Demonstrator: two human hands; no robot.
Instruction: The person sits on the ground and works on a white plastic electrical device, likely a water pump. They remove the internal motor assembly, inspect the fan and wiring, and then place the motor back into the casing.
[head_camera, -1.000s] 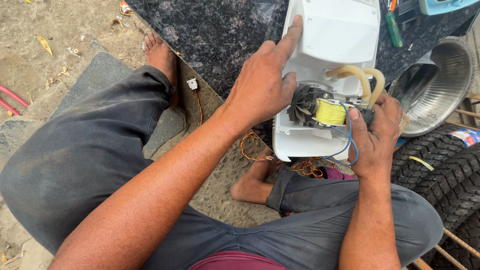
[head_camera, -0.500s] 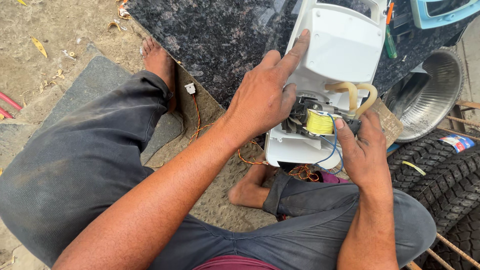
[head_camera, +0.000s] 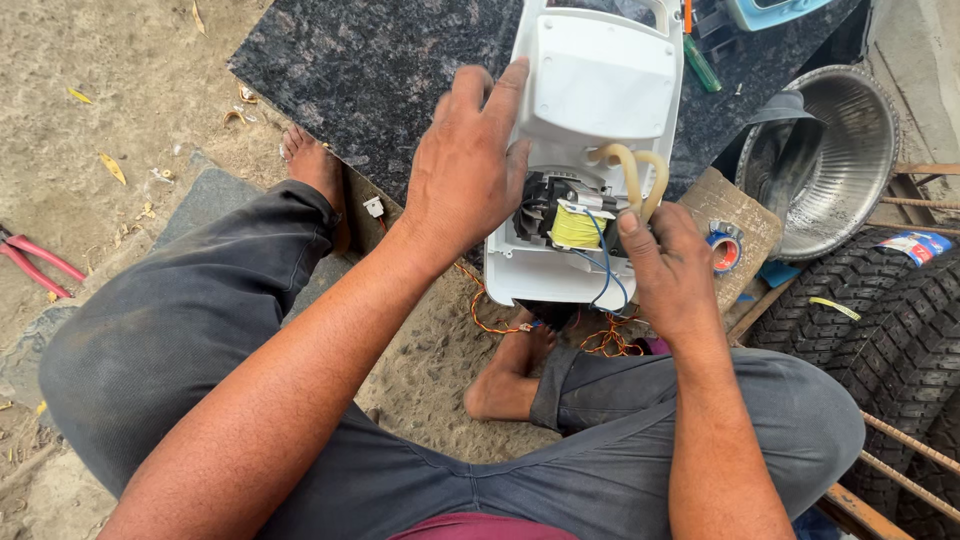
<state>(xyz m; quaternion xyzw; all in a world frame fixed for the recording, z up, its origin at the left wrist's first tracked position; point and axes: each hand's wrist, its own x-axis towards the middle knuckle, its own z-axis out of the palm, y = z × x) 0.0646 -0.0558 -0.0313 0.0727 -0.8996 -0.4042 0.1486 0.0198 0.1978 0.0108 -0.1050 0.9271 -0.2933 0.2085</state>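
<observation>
I watched the left hand (head_camera: 468, 165) lie flat and spread against the left flank of the opened white appliance housing (head_camera: 598, 90), bracing it, fingers apart and clamped on nothing. The right hand (head_camera: 672, 275) rested at the housing's 4 o'clock edge, its forefinger tip touching the exposed motor beside the yellow winding coil (head_camera: 577, 227); whether it pinched the blue wires (head_camera: 606, 272) I could not tell. Two cream tubes (head_camera: 632, 170) arched over the motor at 1 o'clock of the coil. The housing stood propped on the dark speckled stone slab (head_camera: 370, 70), its lower end over the sand between the bare feet. A steel bowl (head_camera: 850, 160) sat at 3 o'clock, a roll of tape (head_camera: 724, 250) just beside the right hand, red-handled pliers (head_camera: 35, 262) far out at 9 o'clock. I judged the work was at the inspection of the motor wiring; the next move would have called for a firm brace and a fine fingertip grip on those thin leads
</observation>
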